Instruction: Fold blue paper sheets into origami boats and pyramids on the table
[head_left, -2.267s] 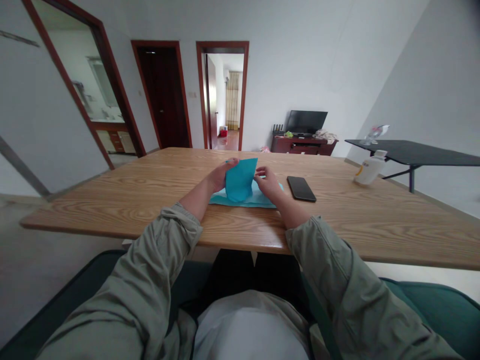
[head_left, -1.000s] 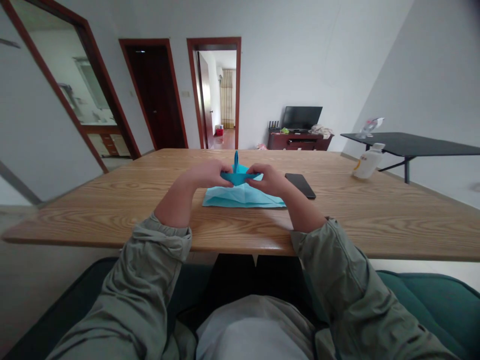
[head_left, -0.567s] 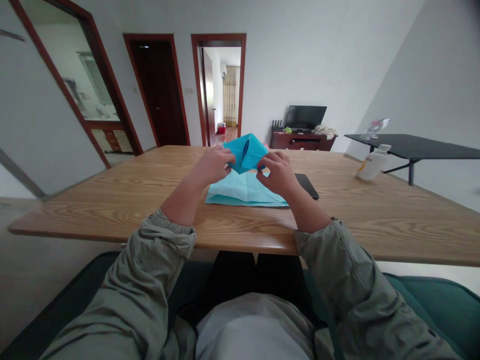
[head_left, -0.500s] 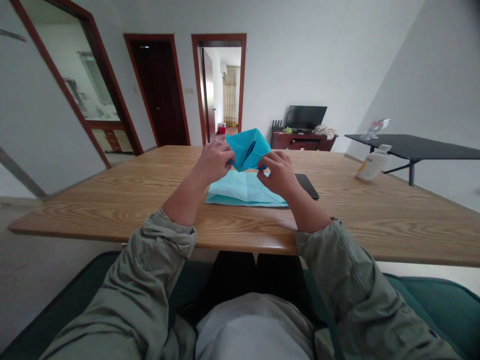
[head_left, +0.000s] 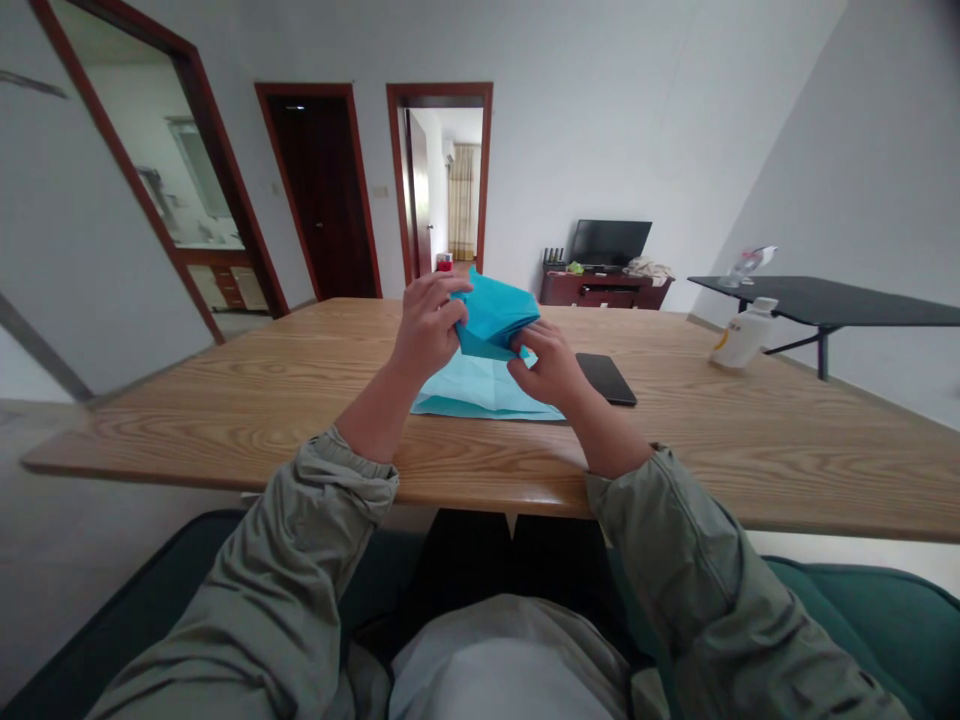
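In the head view, the left hand (head_left: 429, 325) pinches the left edge of a folded blue paper (head_left: 495, 312) and the right hand (head_left: 551, 362) grips its right side. Held by these 2 hands, it tilts above a paler blue sheet (head_left: 480, 388) on the tabletop (head_left: 262, 400), left of a dark phone (head_left: 609, 380).

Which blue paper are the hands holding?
The darker blue paper, gripped by the left hand and right hand; the paler blue paper lies on the table.
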